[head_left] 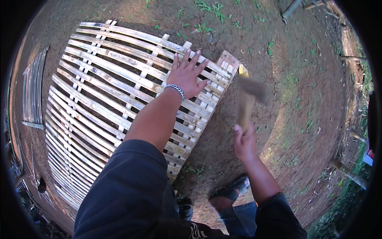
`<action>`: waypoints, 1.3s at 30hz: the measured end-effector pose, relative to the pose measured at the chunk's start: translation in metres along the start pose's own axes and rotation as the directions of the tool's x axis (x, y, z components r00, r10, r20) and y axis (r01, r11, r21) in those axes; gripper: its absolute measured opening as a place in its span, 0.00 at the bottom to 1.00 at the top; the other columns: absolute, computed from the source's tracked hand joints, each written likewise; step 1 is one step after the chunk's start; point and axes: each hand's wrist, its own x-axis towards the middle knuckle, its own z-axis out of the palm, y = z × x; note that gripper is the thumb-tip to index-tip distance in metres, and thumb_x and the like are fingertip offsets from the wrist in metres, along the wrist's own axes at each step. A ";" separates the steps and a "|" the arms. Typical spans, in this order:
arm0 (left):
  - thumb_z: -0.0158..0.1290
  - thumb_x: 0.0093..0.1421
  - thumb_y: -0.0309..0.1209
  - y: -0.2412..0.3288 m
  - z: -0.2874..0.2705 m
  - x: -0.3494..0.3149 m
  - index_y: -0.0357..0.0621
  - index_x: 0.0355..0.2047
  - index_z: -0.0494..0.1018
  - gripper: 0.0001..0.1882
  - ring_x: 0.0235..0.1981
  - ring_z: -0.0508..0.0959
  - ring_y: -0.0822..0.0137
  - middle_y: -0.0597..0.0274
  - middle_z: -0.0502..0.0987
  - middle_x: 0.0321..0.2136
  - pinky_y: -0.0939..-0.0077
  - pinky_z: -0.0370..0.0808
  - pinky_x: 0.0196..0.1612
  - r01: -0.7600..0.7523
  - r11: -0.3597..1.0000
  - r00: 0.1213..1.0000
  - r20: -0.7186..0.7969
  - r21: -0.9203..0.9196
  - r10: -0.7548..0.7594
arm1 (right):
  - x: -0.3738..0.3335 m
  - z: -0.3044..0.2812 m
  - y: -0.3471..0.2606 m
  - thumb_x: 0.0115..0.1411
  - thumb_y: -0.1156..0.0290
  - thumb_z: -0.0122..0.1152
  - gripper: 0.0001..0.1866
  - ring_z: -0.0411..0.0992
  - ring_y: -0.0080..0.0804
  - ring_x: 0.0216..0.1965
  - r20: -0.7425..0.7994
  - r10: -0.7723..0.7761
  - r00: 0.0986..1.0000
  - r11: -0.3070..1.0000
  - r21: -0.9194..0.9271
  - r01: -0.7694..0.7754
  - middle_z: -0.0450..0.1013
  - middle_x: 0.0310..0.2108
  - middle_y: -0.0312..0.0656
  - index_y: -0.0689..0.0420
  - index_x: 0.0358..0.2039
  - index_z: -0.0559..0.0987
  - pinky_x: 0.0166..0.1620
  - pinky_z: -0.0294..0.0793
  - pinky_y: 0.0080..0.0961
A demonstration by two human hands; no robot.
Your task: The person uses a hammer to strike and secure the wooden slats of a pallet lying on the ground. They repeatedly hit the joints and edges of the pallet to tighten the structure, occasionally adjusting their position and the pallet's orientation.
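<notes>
A panel of split bamboo slats [115, 81], laid across several thin crosspieces, lies on the ground in front of me. My left hand [186, 77], with a chain bracelet at the wrist, presses flat on its slats near the right end, fingers spread. Along that end, slat tips rest over a wooden board [230, 59]. To the right of the panel, my right hand [244, 143] grips the wooden handle of a hammer [244, 109]. Its dark head is raised above the ground, apart from the panel and smeared by motion.
Another slatted panel [35, 89] lies at the far left. Bare brown soil with small green weeds [205, 28] surrounds the work. Wooden poles [292, 8] stand at the upper right and right edge [350, 174]. My sandalled foot [230, 193] is below the right hand.
</notes>
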 end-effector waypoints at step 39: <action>0.40 0.69 0.64 -0.003 0.000 -0.005 0.67 0.75 0.52 0.39 0.78 0.41 0.49 0.58 0.45 0.77 0.39 0.36 0.76 -0.006 1.000 0.999 -0.037 -0.013 0.006 | 0.008 0.012 0.026 0.64 0.68 0.60 0.21 0.80 0.60 0.36 0.195 0.052 0.979 0.872 -0.486 0.051 0.79 0.36 0.58 0.55 0.57 0.71 0.40 0.79 0.53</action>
